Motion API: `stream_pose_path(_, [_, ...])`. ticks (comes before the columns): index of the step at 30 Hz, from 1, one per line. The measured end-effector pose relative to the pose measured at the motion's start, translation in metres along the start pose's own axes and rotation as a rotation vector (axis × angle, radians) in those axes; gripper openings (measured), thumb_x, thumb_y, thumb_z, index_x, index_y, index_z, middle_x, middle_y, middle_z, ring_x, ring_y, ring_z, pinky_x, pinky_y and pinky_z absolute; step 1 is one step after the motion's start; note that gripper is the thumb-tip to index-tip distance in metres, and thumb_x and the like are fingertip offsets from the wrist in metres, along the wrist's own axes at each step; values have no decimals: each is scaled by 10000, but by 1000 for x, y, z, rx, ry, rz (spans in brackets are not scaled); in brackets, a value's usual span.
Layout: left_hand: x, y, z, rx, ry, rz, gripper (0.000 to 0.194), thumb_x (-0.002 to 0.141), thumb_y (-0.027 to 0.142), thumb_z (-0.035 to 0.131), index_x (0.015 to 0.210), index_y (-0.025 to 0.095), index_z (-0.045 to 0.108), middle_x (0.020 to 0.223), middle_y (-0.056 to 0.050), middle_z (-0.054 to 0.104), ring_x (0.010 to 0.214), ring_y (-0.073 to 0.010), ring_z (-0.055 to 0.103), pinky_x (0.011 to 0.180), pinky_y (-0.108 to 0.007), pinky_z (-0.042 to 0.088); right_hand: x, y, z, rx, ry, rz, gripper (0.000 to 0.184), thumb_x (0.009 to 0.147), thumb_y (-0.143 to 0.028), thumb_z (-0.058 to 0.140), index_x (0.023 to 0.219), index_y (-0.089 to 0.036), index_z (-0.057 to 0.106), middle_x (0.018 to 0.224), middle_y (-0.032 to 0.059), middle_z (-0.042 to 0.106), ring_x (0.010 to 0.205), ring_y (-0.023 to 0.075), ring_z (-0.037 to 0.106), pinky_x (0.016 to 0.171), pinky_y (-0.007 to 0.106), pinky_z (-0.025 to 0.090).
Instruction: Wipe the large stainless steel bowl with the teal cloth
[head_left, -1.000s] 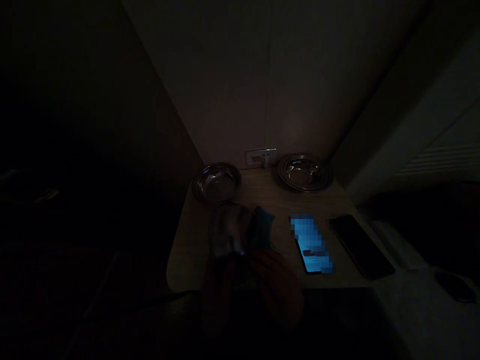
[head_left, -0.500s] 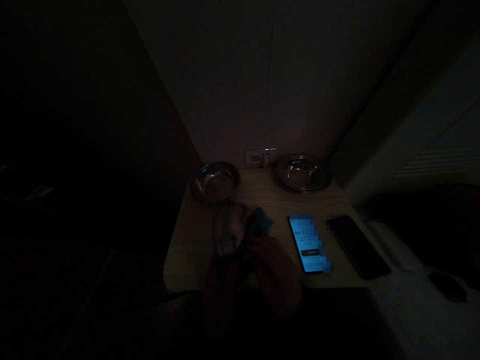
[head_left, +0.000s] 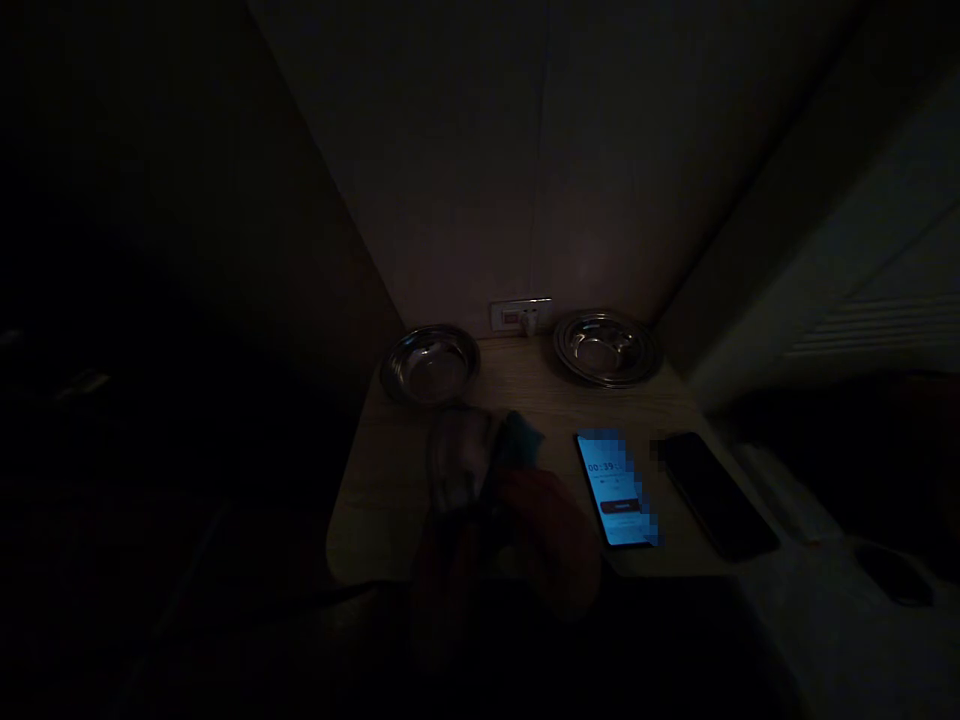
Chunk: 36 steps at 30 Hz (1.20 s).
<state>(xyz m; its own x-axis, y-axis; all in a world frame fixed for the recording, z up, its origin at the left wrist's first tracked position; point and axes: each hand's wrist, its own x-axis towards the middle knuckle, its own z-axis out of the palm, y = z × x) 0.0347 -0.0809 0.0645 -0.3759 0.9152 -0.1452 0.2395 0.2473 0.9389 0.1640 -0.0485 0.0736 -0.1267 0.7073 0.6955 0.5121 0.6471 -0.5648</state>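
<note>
In dim light, my left hand [head_left: 444,585] is closed on the lower edge of a shiny metal bowl [head_left: 459,455], tilted up over the near part of the table. Bunched blue-green cloth [head_left: 519,440] pokes out beside the bowl's right side. My right hand [head_left: 551,535] has its fingers curled round this cloth, close against the bowl. Darkness and blur hide most of the left fingers and where exactly cloth and bowl meet.
On the small wooden table [head_left: 367,490], one metal bowl [head_left: 431,372] stands back left and stacked metal dishes [head_left: 606,350] back right. A lit phone [head_left: 616,500] and a dark phone [head_left: 720,497] lie on the right. Behind is a wall socket [head_left: 520,315].
The held bowl and the cloth have shifted and tilted slightly, with both hands keeping hold. My right hand has moved a little up and left. The bowls and phones on the table stay put.
</note>
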Motion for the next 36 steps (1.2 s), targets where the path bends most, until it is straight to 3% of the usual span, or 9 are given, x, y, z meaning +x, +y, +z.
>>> stream_pose_path(5, [-2, 7, 5, 5, 37, -13, 354, 759, 433, 568, 1003, 181, 612, 1034, -112, 682, 940, -260, 637, 774, -351, 506, -18, -3, -10, -10, -12, -37, 328, 877, -84, 468, 1164, -183, 594, 1097, 104, 670, 1011, 217, 601, 798, 352, 563])
stream_pose_path(11, [-7, 3, 11, 3, -34, -53, 369, 751, 456, 577, 1005, 195, 631, 1006, -98, 696, 933, -261, 649, 781, -352, 512, 8, 1, -16, -46, -16, -103, 296, 897, -108, 463, 1147, -169, 608, 1068, 99, 685, 1008, 212, 594, 803, 342, 562])
stream_pose_path(14, [-9, 0, 12, -26, -85, -32, 356, 777, 436, 556, 1027, 191, 624, 997, -90, 701, 904, -250, 660, 784, -356, 514, 6, -3, -20, -80, -34, -109, 290, 900, -115, 464, 1144, -172, 611, 1076, 96, 685, 1011, 209, 597, 801, 341, 565])
stream_pose_path(19, [-11, 5, 14, -29, -57, -26, 327, 761, 411, 560, 992, 191, 633, 986, -99, 700, 901, -253, 657, 785, -356, 513, -11, -5, -27, -89, -68, -137, 296, 907, -114, 457, 1162, -162, 599, 1068, 93, 691, 1022, 203, 597, 805, 328, 562])
stream_pose_path(26, [-13, 15, 16, -27, -113, -73, 404, 752, 449, 540, 1033, 168, 614, 1020, -112, 697, 926, -270, 653, 801, -389, 506, 14, 9, -24, -94, -54, -144, 307, 893, -101, 453, 1153, -169, 603, 1063, 97, 687, 996, 213, 607, 813, 356, 556])
stream_pose_path(36, [-9, -4, 15, 2, -148, 24, 398, 800, 419, 512, 1089, 159, 597, 1089, -120, 669, 982, -255, 632, 866, -391, 482, -10, -1, -23, -47, -17, -131, 328, 881, -73, 461, 1157, -173, 607, 1059, 88, 693, 1013, 198, 602, 824, 326, 545])
